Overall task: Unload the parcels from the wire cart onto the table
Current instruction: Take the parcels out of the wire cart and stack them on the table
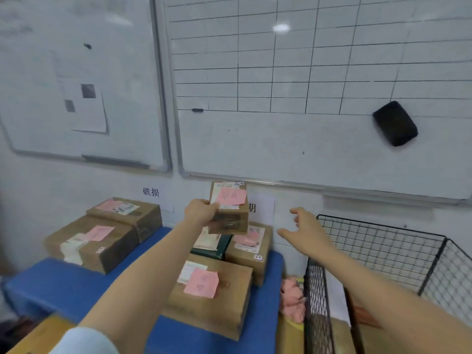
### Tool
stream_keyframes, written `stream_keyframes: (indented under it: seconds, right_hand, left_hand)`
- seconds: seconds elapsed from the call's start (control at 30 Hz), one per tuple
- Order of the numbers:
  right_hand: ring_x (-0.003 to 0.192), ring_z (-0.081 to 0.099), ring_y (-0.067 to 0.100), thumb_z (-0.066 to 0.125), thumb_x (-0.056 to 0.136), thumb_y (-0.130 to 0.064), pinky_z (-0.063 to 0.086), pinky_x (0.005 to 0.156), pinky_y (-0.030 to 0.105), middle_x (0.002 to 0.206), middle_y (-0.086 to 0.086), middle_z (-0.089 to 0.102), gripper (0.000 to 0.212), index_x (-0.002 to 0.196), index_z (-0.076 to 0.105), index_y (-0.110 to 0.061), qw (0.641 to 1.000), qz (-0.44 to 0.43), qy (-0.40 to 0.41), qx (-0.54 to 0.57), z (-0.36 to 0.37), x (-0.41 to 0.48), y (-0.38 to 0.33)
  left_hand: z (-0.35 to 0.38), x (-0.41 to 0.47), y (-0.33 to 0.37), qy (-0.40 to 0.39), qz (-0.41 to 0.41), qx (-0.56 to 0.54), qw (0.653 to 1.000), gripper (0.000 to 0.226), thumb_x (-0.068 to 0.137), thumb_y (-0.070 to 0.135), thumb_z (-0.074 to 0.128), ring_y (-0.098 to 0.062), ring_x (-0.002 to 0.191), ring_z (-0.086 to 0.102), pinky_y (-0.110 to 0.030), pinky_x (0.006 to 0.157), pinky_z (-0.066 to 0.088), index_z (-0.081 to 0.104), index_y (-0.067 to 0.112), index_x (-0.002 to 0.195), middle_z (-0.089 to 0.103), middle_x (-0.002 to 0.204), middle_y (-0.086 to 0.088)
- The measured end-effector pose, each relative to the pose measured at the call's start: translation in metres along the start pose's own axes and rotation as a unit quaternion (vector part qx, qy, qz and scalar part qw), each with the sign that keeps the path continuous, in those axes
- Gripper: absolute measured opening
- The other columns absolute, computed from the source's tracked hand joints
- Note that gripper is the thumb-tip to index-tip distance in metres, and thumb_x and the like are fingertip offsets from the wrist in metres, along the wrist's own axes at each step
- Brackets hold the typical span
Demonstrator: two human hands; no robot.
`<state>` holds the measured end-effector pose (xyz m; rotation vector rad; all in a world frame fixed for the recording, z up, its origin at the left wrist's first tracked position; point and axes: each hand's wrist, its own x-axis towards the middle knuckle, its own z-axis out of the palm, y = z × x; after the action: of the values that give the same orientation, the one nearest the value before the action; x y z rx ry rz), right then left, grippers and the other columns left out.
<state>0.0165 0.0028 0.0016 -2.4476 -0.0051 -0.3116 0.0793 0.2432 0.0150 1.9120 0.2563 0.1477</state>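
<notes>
From the head view, the left grip (201, 212) clasps a small parcel (229, 213) bearing a pink note, raised over other boxes (251, 247) at the far right corner of the blue surface (63, 287). The right grip (307, 232) is released with fingers spread, near the wire cart (383, 247).

Your left hand (201, 212): fingertips hidden behind small brown cardboard parcel (228, 213). Writing on its pink sticky note (231, 196) too blurred to read. Dark green flat box (208, 253) mostly covered by your left forearm (153, 264) and parcel. Black wire cart (318, 290) cut off at right and bottom edges. Pink soft lump (292, 295) beside cart: blurred, cannot tell what.
</notes>
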Motion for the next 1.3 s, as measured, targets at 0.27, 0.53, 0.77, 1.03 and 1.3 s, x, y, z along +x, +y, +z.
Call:
stream_keyframes:
  seconds: [0.27,0.53,0.77,1.03,1.3]
  right_hand:
    - [0.124,0.046,0.024,0.067,0.085,-0.034,0.04,0.098,0.031,0.141,0.012,0.041,0.074,0.144,0.03,-0.012,0.998,0.049,-0.033,0.007,0.09,0.045,-0.065]
    - [0.129,0.044,0.02,0.065,0.089,-0.026,0.036,0.094,0.023,0.14,0.002,0.046,0.06,0.141,0.038,-0.016,0.998,0.019,-0.059,0.034,0.159,0.092,-0.12]
    - [0.121,0.05,0.02,0.067,0.088,-0.025,0.044,0.096,0.028,0.138,0.006,0.047,0.063,0.142,0.035,-0.016,0.997,0.05,-0.052,0.004,0.204,0.126,-0.124]
    - [0.125,0.047,0.023,0.066,0.088,-0.026,0.04,0.103,0.032,0.142,0.009,0.041,0.072,0.149,0.028,-0.017,0.996,0.053,-0.064,-0.033,0.219,0.136,-0.114]
    - [0.125,0.046,0.024,0.063,0.09,-0.03,0.042,0.104,0.035,0.143,0.01,0.038,0.074,0.151,0.022,-0.02,0.995,0.057,-0.072,-0.045,0.219,0.133,-0.112]
  left_hand:
    - [-0.048,0.08,-0.03,-0.053,-0.012,0.002,0.999,0.028,0.09,0.016,0.061,-0.035,0.09,0.067,-0.044,0.082,0.057,0.053,0.018,0.064,0.063,0.088,-0.014]
    - [-0.047,0.134,-0.059,-0.106,-0.026,-0.008,0.994,0.017,0.091,0.018,0.061,-0.026,0.08,0.061,-0.042,0.083,0.056,0.062,0.007,0.104,0.061,0.087,-0.007]
    - [-0.043,0.166,-0.079,-0.117,-0.048,-0.02,0.992,0.033,0.092,0.016,0.06,-0.03,0.1,0.063,-0.039,0.081,0.057,0.059,0.002,0.122,0.061,0.117,-0.017]
    - [-0.041,0.177,-0.09,-0.125,-0.054,0.001,0.991,0.034,0.09,0.022,0.063,-0.027,0.098,0.061,-0.041,0.08,0.058,0.059,0.008,0.12,0.061,0.118,-0.012]
    - [-0.041,0.176,-0.09,-0.135,0.034,0.153,0.978,0.044,0.096,0.035,0.051,-0.029,0.12,0.051,-0.038,0.098,0.045,0.051,0.011,0.132,0.055,0.131,-0.008]
